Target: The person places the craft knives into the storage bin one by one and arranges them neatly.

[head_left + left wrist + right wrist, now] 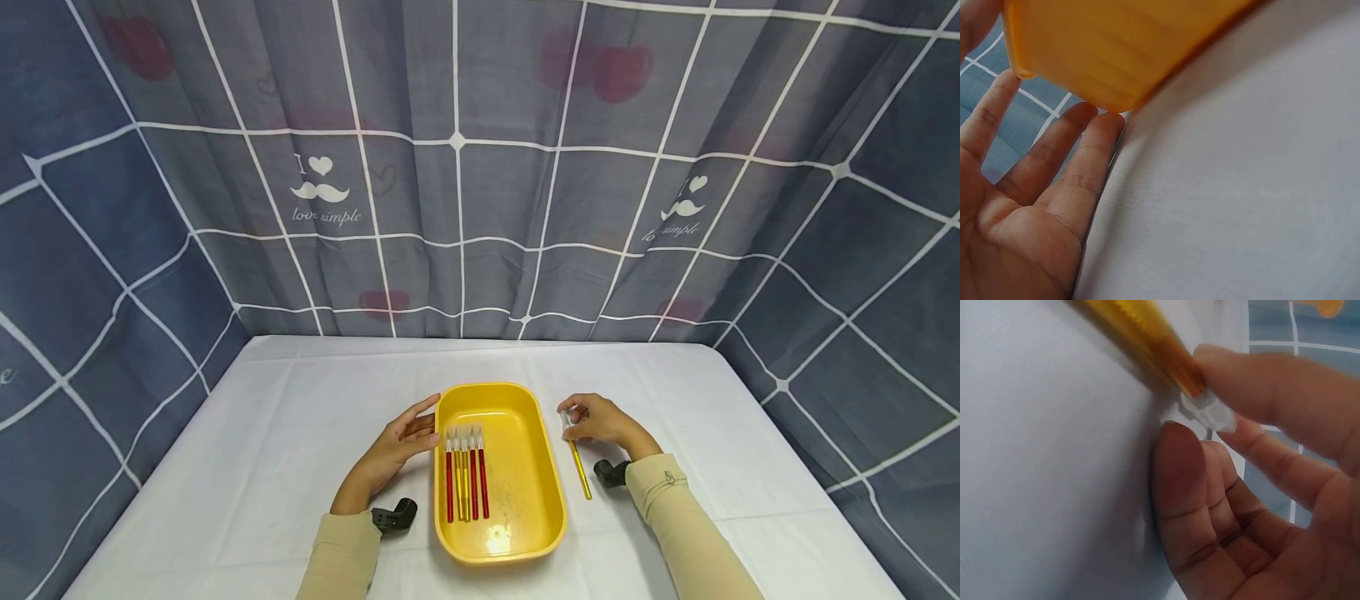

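Note:
My left hand (pixel 397 446) rests against the left side of a yellow tray (pixel 553 492). Its fingers are fairly straight, with the fingertips (pixel 1110 125) at the tray's outer wall in the left wrist view. Inside, along the tray's left side, several paintbrushes (pixel 472 479) with red or gold handles lie side by side, bristle ends away from me. Right of the tray, my right hand (pixel 600 421) pinches a gold-handled paintbrush (pixel 580 471) by its pale tip end, between thumb and index finger. The right wrist view shows the clear tip (pixel 1213 414) there; the other fingers curl below.
A white cloth (pixel 337 375) covers the table. Grey-blue curtains (pixel 487 192) with white lines hang behind it and at both sides. Black devices (pixel 395 517) are strapped at both wrists.

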Demonstrator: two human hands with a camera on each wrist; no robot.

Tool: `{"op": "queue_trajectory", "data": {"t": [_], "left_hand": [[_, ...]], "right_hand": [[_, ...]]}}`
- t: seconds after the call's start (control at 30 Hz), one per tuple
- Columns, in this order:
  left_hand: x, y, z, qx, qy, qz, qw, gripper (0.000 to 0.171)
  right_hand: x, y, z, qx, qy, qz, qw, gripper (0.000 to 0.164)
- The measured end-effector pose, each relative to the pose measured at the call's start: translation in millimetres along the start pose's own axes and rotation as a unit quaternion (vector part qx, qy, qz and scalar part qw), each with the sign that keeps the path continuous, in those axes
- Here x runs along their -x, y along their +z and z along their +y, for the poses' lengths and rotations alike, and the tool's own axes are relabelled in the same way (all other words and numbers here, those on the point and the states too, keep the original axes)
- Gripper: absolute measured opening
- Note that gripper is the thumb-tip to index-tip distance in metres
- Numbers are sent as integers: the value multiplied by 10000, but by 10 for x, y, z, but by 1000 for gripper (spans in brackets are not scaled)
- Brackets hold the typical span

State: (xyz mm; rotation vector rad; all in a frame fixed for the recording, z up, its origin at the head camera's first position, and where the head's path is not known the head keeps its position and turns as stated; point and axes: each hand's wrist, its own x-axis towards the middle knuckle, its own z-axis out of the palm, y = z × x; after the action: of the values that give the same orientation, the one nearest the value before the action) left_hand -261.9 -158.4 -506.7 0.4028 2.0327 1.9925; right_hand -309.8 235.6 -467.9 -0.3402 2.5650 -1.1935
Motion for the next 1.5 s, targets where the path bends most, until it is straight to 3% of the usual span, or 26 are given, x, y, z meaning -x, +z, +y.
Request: {"op": "queue_trajectory", "data": {"t": [0.3, 0.73, 1.23, 1.5], "left_hand": [[1, 3, 6, 0, 35, 2, 10000, 75], [2, 10, 7, 38, -6, 43, 10000, 75], [-2, 11, 10, 30, -31, 42, 10000, 75], [-9, 10, 4, 30, -39, 53, 10000, 73]], "right_hand": [[17, 8, -12, -206, 49, 21, 9998, 35], [84, -50, -20, -739, -223, -459, 9960, 36], [141, -122, -170, -795, -438, -510, 9946, 45], [166, -158, -261, -600, -852, -523, 9932, 44]]}}
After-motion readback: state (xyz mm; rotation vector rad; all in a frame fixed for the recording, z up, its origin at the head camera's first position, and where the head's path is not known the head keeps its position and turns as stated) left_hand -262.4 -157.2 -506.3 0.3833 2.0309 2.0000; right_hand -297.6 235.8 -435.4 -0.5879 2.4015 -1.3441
